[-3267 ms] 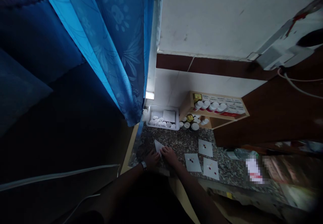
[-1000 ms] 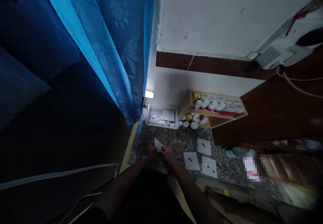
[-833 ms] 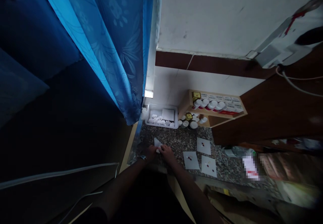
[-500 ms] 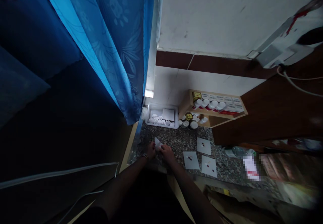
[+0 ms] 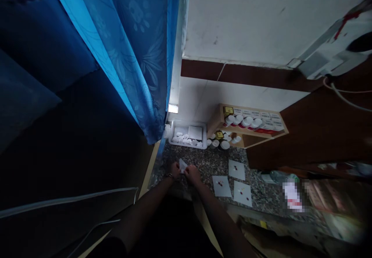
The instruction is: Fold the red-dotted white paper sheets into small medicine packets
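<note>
Between my two hands is a small piece of white paper (image 5: pixel 183 165), folded to a point at its far end. My left hand (image 5: pixel 175 170) has its fingers closed on the paper's left edge. The right edge is pinched by my right hand (image 5: pixel 192 173). To the right on the speckled counter (image 5: pixel 203 161) lie a white paper sheet (image 5: pixel 221 186), another sheet (image 5: pixel 243 198) and a third sheet (image 5: pixel 240 165). Several small red, dark and yellowish pills rest on each sheet.
Behind my hands, a white plastic tray (image 5: pixel 204 146) holds small folded paper packets and a paper stack. Beside it stand white-capped bottles (image 5: pixel 224 145) and a wooden shelf (image 5: pixel 219 120) with bottles and boxes. A blue curtain (image 5: pixel 136 56) hangs at the left. A clear bottle (image 5: pixel 279 176) lies at right.
My fingers have shifted slightly on the folded paper, my right hand curling more closely against it. The whole view has moved a little; the sheets and tray stay put.
</note>
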`<move>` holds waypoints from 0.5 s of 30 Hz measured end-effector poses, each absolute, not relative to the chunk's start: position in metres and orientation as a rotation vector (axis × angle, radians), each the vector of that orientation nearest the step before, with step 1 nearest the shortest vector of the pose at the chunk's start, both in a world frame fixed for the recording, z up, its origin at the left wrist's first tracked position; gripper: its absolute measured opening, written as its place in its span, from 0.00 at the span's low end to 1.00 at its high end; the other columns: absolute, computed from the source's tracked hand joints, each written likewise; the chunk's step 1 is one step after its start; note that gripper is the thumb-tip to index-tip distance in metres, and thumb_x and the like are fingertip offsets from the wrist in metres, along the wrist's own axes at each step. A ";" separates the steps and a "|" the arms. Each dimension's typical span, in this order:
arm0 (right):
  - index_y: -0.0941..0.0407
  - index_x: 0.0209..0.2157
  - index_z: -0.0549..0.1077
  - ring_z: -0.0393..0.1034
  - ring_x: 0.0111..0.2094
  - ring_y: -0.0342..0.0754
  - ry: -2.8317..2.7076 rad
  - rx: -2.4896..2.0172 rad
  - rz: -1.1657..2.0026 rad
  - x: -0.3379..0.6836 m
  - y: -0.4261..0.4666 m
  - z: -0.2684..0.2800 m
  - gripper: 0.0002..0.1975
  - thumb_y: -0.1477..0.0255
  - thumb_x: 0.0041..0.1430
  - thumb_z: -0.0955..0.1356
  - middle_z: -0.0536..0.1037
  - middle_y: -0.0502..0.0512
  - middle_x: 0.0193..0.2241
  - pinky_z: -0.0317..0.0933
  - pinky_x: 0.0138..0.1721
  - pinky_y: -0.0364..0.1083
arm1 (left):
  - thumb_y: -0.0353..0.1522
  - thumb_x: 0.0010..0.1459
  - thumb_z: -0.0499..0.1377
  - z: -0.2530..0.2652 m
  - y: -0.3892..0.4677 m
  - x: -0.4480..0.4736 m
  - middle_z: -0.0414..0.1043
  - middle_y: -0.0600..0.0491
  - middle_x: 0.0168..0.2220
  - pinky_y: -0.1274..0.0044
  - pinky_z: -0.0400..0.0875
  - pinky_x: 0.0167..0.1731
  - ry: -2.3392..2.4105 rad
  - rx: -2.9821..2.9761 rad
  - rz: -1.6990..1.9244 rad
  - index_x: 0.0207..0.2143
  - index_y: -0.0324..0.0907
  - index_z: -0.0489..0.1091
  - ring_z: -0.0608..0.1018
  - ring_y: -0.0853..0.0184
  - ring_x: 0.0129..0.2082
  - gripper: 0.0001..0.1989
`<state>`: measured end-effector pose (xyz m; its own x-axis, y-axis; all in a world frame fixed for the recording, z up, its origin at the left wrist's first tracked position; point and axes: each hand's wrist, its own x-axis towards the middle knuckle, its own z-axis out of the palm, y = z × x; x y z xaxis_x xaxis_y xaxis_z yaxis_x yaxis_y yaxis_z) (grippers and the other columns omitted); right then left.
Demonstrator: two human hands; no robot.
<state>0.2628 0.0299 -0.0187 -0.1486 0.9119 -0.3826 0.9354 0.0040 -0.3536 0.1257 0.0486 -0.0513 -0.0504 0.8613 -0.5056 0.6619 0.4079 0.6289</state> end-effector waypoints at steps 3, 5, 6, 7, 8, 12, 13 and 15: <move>0.57 0.33 0.74 0.65 0.39 0.45 2.114 2.058 -0.853 0.260 0.033 -0.019 0.10 0.68 0.56 0.63 0.73 0.55 0.36 0.53 0.36 0.40 | 0.19 0.40 0.59 -0.050 0.048 0.127 0.69 0.56 0.24 0.82 0.61 0.27 1.852 1.246 0.301 0.25 0.36 0.67 0.71 0.71 0.27 0.08; 0.57 0.33 0.74 0.65 0.39 0.45 2.088 2.064 -0.842 0.258 0.034 -0.020 0.10 0.68 0.56 0.63 0.73 0.56 0.36 0.54 0.35 0.40 | 0.20 0.41 0.60 -0.048 0.047 0.127 0.69 0.55 0.23 0.81 0.62 0.28 1.863 1.233 0.315 0.24 0.36 0.67 0.71 0.70 0.27 0.07; 0.57 0.33 0.74 0.65 0.39 0.46 2.088 2.056 -0.831 0.257 0.034 -0.021 0.10 0.68 0.56 0.63 0.73 0.56 0.36 0.54 0.35 0.40 | 0.21 0.41 0.60 -0.047 0.046 0.126 0.69 0.55 0.23 0.81 0.62 0.28 1.854 1.237 0.330 0.25 0.36 0.68 0.71 0.70 0.27 0.06; 0.57 0.34 0.74 0.65 0.39 0.46 2.091 2.044 -0.819 0.257 0.035 -0.022 0.10 0.68 0.56 0.63 0.73 0.57 0.36 0.54 0.35 0.40 | 0.22 0.42 0.60 -0.045 0.045 0.126 0.69 0.55 0.24 0.81 0.62 0.28 1.839 1.241 0.351 0.26 0.36 0.68 0.71 0.70 0.27 0.06; 0.57 0.34 0.74 0.65 0.40 0.46 2.094 2.029 -0.807 0.257 0.035 -0.022 0.10 0.69 0.56 0.63 0.73 0.57 0.37 0.54 0.35 0.40 | 0.22 0.42 0.60 -0.045 0.044 0.126 0.69 0.55 0.24 0.81 0.63 0.29 1.828 1.242 0.376 0.26 0.36 0.68 0.71 0.70 0.27 0.06; 0.58 0.35 0.74 0.65 0.41 0.47 2.146 1.969 -0.779 0.257 0.036 -0.024 0.11 0.69 0.56 0.63 0.73 0.58 0.38 0.54 0.36 0.41 | 0.18 0.40 0.58 -0.041 0.048 0.130 0.70 0.55 0.28 0.80 0.65 0.31 1.798 1.265 0.469 0.30 0.36 0.67 0.72 0.70 0.30 0.12; 0.58 0.35 0.74 0.65 0.41 0.47 2.160 1.955 -0.783 0.258 0.036 -0.025 0.11 0.69 0.56 0.63 0.73 0.58 0.38 0.54 0.37 0.41 | 0.17 0.40 0.57 -0.040 0.051 0.131 0.71 0.54 0.29 0.80 0.65 0.32 1.778 1.288 0.486 0.32 0.36 0.67 0.72 0.69 0.31 0.14; 0.58 0.35 0.74 0.65 0.41 0.47 2.181 1.949 -0.790 0.258 0.036 -0.026 0.10 0.69 0.56 0.63 0.73 0.58 0.37 0.54 0.38 0.41 | 0.17 0.40 0.56 -0.040 0.056 0.131 0.71 0.52 0.33 0.79 0.66 0.36 1.746 1.366 0.493 0.35 0.36 0.67 0.72 0.68 0.34 0.17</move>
<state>0.2584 0.0359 -0.0258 -0.1687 0.8943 -0.4145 0.9522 0.0392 -0.3028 0.1315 0.0560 -0.0396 -0.0499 0.9264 -0.3731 0.5941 0.3278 0.7345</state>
